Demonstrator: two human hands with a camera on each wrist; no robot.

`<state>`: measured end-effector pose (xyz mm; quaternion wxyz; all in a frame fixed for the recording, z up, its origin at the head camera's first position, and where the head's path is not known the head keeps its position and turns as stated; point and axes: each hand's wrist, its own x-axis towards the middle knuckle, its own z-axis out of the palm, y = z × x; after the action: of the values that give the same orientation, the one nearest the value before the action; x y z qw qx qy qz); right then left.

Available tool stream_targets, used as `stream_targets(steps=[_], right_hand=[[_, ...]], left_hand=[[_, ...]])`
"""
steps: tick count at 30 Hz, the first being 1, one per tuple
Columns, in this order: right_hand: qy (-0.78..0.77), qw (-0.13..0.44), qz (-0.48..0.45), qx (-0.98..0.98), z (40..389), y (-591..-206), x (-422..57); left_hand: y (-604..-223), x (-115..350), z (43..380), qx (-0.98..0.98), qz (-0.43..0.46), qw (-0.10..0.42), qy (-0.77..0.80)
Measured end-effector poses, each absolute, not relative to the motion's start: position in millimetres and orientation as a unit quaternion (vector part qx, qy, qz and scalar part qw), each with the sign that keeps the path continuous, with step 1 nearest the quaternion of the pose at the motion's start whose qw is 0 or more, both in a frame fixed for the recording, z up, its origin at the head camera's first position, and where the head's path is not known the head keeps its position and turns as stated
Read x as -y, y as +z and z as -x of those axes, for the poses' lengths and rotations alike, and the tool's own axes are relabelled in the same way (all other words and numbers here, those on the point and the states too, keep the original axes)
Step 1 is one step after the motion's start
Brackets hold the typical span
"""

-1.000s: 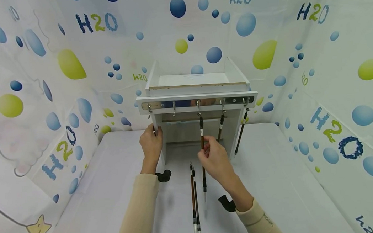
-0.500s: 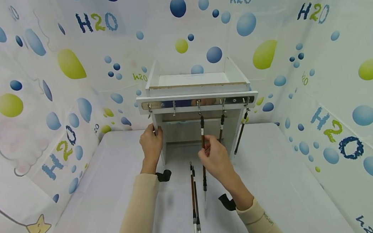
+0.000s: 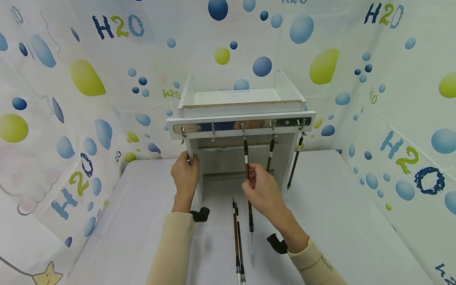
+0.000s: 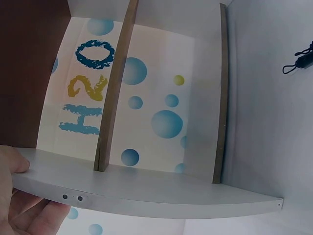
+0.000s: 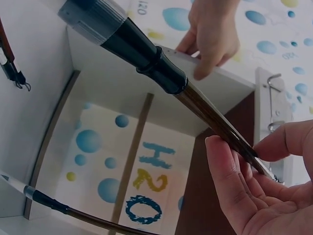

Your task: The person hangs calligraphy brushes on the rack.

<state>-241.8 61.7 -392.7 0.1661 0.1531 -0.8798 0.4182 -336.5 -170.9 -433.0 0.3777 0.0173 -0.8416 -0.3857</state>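
Observation:
My left hand (image 3: 185,173) grips the left side panel (image 4: 161,200) of a white wooden shelf, thumb inside and fingers outside in the left wrist view. My right hand (image 3: 263,190) pinches the brown handle of a calligraphy brush (image 3: 247,158) between thumb and fingers. The brush is upright, its clear-capped tip down and its top end right below the middle hook (image 3: 244,130) of the metal rail. Whether its loop sits on that hook I cannot tell. Two more brushes, the inner one (image 3: 270,154) and the outer one (image 3: 295,164), hang from the two hooks at the right.
Two capped brushes (image 3: 235,233) lie side by side on the white table (image 3: 140,252), in front of the shelf. The two left hooks, one of them at the end (image 3: 183,136), carry nothing. An open tray (image 3: 235,97) tops the shelf, and a patterned backdrop (image 3: 191,62) surrounds it.
My right hand and the brush have risen slightly, after a small shift of the brush to the right and partly back. The left hand has stayed on the side panel.

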Motion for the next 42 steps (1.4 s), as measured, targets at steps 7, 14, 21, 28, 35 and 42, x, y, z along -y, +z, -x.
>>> stream_targets(steps=[7,14,21,28,35,42], right_hand=[[0.42,0.143,-0.135,0.886,249,-397,-60],[0.417,0.138,-0.128,0.889,255,-403,-60],[0.406,0.149,-0.133,0.892,262,-410,-58],[0.403,0.158,-0.144,0.89,269,-416,-56],[0.392,0.17,-0.152,0.891,277,-420,-56],[0.397,0.175,-0.148,0.889,283,-422,-55]], left_hand=[[-436,172,338,0.842,-0.018,0.375,-0.387],[-436,172,338,0.841,-0.016,0.38,-0.385],[-434,172,337,0.834,-0.003,0.402,-0.378],[-434,171,336,0.834,-0.001,0.403,-0.377],[-433,172,336,0.837,-0.008,0.39,-0.384],[-435,172,338,0.839,-0.009,0.382,-0.387]])
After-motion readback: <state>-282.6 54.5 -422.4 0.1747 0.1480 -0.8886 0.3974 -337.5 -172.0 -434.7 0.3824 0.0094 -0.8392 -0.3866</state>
